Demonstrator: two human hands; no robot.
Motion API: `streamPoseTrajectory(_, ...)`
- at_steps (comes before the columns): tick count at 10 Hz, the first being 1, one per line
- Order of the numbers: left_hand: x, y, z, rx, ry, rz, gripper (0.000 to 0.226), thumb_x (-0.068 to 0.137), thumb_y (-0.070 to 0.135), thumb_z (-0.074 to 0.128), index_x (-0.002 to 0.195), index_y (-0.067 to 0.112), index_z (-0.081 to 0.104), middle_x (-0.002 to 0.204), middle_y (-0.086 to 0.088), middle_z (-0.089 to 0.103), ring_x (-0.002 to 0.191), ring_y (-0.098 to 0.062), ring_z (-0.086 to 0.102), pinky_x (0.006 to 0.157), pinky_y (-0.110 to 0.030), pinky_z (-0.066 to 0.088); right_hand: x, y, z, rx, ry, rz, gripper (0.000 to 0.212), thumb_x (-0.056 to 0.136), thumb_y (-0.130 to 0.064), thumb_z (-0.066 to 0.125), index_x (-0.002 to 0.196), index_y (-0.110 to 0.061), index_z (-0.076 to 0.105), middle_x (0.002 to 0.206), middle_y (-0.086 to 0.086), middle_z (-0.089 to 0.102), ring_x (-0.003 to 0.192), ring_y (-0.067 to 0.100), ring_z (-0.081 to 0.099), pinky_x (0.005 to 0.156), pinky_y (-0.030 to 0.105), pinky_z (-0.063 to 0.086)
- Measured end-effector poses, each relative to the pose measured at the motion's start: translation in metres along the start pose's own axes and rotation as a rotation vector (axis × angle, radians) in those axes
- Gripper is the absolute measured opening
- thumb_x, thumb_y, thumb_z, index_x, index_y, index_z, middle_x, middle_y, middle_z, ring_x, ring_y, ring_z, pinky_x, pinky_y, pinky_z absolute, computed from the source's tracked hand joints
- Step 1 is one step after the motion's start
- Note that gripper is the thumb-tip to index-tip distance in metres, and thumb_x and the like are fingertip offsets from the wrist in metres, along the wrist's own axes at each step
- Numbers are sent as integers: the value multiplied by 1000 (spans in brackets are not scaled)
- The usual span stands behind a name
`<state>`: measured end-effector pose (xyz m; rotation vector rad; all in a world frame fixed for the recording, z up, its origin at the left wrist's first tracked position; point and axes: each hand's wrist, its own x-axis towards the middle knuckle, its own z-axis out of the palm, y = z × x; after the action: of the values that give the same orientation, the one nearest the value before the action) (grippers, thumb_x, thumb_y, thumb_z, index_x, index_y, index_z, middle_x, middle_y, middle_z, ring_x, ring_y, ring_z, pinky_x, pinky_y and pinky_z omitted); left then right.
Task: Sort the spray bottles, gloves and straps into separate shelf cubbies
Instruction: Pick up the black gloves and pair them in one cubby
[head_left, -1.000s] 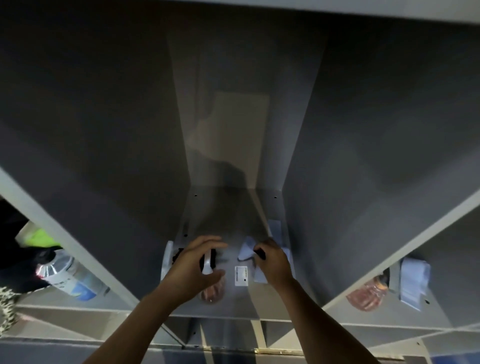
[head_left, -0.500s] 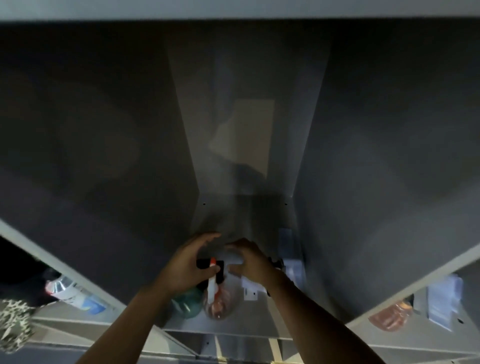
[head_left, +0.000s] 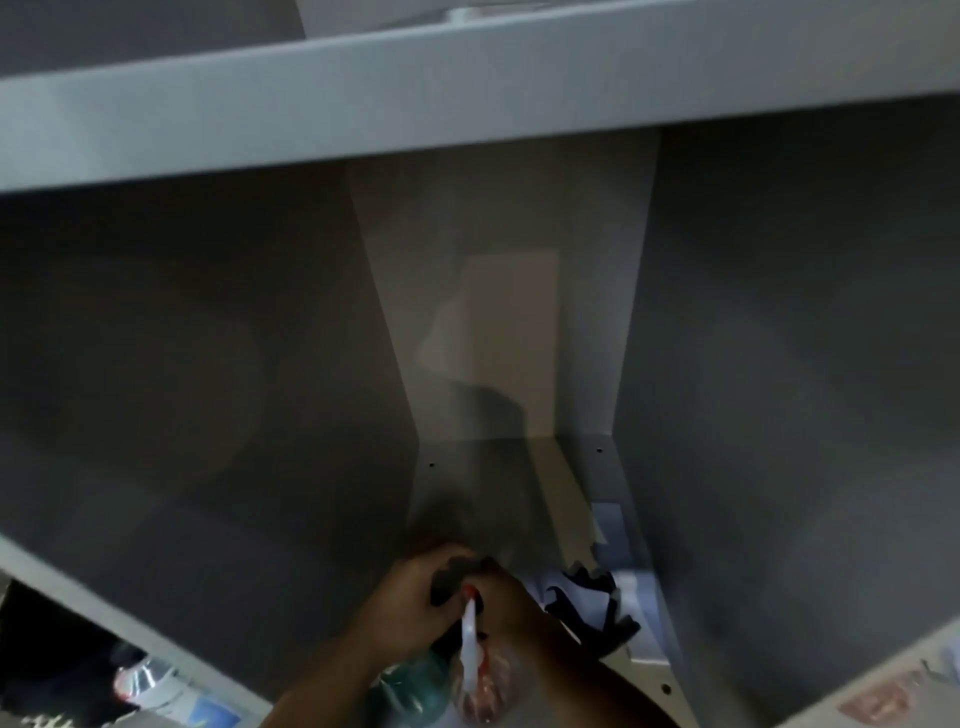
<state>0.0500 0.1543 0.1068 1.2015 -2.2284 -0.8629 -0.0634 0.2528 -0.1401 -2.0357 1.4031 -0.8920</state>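
In the middle cubby my left hand (head_left: 410, 608) is closed over the black trigger head of a green spray bottle (head_left: 415, 686). Touching it on the right, my right hand (head_left: 514, 608) wraps the neck of a pink spray bottle (head_left: 485, 693) with a white trigger and red nozzle tip. Both bottles stand at the cubby's front edge. To their right, black straps (head_left: 587, 603) lie tangled on white packets (head_left: 631, 597) against the right wall. My hands hide the tops of both bottles.
The grey cubby floor (head_left: 493, 483) runs back to a rear wall. A pale blue packet (head_left: 610, 525) lies by the right wall. The left cubby holds a silver spray bottle (head_left: 137, 680). A pinkish item (head_left: 878, 701) shows in the right cubby. A shelf board (head_left: 467, 98) crosses overhead.
My right hand left the white packets and moved left onto the pink bottle. Both hands came together over the two bottle heads, and the black straps are now uncovered.
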Motion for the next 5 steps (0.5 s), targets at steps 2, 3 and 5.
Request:
streamPoseTrajectory(2, -3, 1, -3, -62, 2, 35, 40, 80, 13, 77, 116, 29, 69, 112, 14, 69, 106, 4, 64, 94, -14, 49, 108, -1, -88, 267, 214, 166, 21, 78, -1, 65, 94, 11, 70, 98, 25, 68, 81, -5, 62, 78, 13, 45)
streamPoseTrajectory(3, -6, 5, -8, -70, 3, 76, 49, 76, 17, 81, 120, 32, 66, 119, 11, 66, 112, 2, 61, 97, -13, 46, 105, -28, -195, 189, 244, 424, 9, 83, 2, 70, 92, 4, 69, 91, 4, 65, 81, 7, 61, 74, 12, 45)
streamPoseTrajectory(5, -23, 15, -16, -77, 47, 172, 59, 68, 37, 80, 124, 29, 62, 124, 30, 55, 115, 9, 55, 97, -4, 39, 65, -21, -267, 194, 299, 420, 28, 83, 5, 71, 84, -23, 68, 77, -31, 66, 72, -7, 61, 72, 11, 45)
